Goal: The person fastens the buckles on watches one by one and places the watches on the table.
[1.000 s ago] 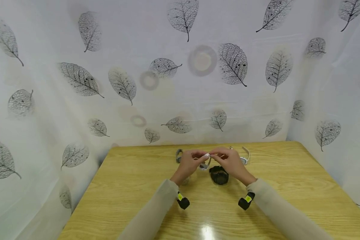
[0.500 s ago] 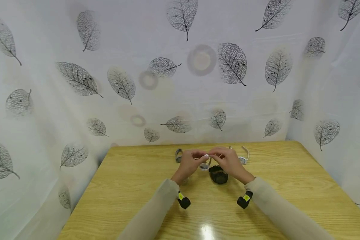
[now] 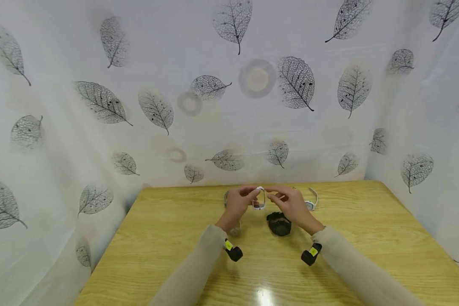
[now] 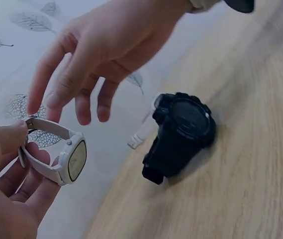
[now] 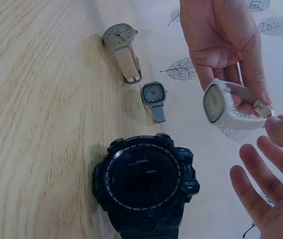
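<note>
A white watch point(image 3: 259, 207) with a squarish dial is held up above the table, its strap bent into a loop. My left hand point(image 3: 239, 203) pinches the strap near its buckle between thumb and fingers; the dial point(image 4: 77, 161) hangs at the loop's far side. Close to the buckle end is my right hand point(image 3: 292, 206), its fingers loosely spread. In the left wrist view its fingertips point(image 4: 34, 105) are just above the strap; whether one touches is unclear. A chunky black digital watch point(image 5: 143, 174) lies on the table below the hands.
A grey square-dial watch point(image 5: 154, 93) and a round watch with a beige strap point(image 5: 119, 36) lie on the left of the wooden table point(image 3: 157, 238). Another white watch point(image 3: 310, 205) lies at the back right. A leaf-print curtain point(image 3: 199, 127) hangs behind.
The white watch has been raised slightly and turned, so its loop now shows openly. My right hand's fingers, earlier pinching at the strap end, have loosened and spread.
</note>
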Tool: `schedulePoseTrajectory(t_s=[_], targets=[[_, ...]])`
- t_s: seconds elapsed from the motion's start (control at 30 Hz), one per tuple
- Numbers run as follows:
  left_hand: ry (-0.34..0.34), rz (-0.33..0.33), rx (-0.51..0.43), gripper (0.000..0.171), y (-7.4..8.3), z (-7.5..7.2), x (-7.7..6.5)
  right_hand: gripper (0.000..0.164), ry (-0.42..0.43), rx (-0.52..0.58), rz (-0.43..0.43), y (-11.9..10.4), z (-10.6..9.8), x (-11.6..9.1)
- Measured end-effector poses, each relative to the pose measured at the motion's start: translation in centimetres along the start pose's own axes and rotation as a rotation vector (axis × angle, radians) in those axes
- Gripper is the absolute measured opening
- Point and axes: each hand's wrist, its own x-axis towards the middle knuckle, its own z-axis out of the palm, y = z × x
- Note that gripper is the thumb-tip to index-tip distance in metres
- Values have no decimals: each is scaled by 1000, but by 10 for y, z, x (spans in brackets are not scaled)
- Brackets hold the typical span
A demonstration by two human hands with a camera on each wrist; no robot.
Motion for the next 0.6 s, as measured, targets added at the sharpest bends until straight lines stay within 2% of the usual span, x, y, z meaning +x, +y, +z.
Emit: schedulePoseTrajectory(t_s=[0.2, 0.4, 0.6], targets=[[67, -63, -110, 23, 4, 2, 3, 26, -16, 72, 19, 0, 0, -1], [48, -96, -239, 21, 6, 6, 3, 28, -36, 132, 33, 1, 2, -3], [46, -109, -250, 22, 3, 9, 4, 29, -37, 175, 88, -2, 2, -4]])
